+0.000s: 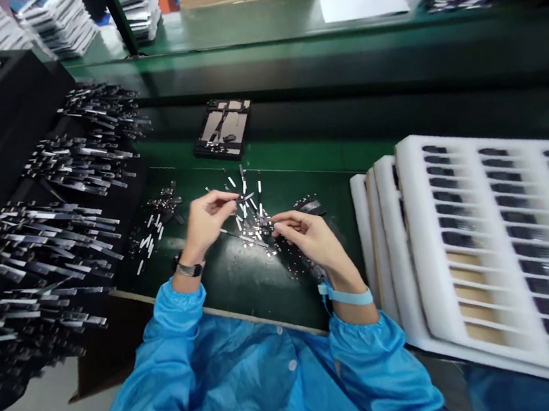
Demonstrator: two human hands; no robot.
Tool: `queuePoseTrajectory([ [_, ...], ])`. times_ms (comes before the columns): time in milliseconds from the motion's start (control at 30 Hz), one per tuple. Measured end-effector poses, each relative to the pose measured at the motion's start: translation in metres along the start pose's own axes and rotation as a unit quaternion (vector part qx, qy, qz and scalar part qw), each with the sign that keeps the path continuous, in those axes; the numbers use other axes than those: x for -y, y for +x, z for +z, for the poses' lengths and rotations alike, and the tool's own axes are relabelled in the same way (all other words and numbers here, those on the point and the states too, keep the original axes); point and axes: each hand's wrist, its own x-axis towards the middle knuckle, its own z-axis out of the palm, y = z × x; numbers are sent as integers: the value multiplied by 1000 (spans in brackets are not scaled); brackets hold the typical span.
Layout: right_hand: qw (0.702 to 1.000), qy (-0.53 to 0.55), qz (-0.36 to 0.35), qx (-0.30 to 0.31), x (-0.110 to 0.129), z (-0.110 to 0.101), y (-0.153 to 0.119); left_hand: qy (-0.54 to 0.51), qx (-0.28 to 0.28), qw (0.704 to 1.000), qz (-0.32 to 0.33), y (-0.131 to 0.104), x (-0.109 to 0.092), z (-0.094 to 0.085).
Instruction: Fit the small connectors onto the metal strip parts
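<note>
Over a loose pile of small flex cable parts (pixel 255 224), both of my hands work with bent fingers. My left hand (pixel 206 222) pinches a thin flex cable (pixel 247 197) at its fingertips. To the right of the pile, my right hand (pixel 314 235) has thumb and forefinger pressed together at its edge; what lies between them is too small to make out. A smaller group of white and dark strips (pixel 149 237) lies left of my left hand. Dark small parts (pixel 308 205) sit just beyond my right hand, and more lie partly hidden under it.
A black rack (pixel 19 123) with bundles of flex strips (pixel 52 233) stands at left. White foam trays (pixel 424 227) with dark parts in slots are stacked at right. A dark flat tray (pixel 223 130) lies ahead on the green bench (pixel 225 291). White paper (pixel 364 4) rests on the far ledge.
</note>
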Motion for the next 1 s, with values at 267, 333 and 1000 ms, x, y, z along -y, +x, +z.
queuePoseTrajectory([
  [267, 996, -66, -32, -46, -6, -8, 2, 29, 73, 996, -45, -25, -42, -111],
  [333, 984, -132, -46, -110, -11, -12, 4, 85, 63, 992, -66, -16, -31, -126],
  [1000, 876, -395, 6, -277, -53, -31, 23, 493, 114, 862, 14, -8, 24, -116],
])
